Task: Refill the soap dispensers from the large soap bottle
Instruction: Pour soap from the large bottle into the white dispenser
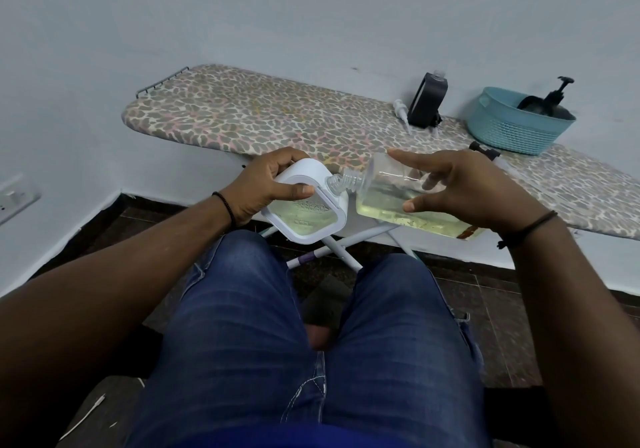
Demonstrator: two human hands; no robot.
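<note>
Both grips closed: left hand (263, 184) holds white dispenser (304, 205); right hand (460, 188), seemingly loosely, large soap bottle (398, 198).

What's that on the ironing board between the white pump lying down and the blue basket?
In the head view, a black dispenser stands upright between the white pump and the blue basket, close beside the pump, on the ironing board.

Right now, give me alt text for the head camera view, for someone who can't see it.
A seated person's right hand tips a large clear soap bottle of yellowish liquid, neck to neck with a white dispenser gripped in the left hand. Behind, an ironing board holds a black dispenser and a blue basket.
</note>
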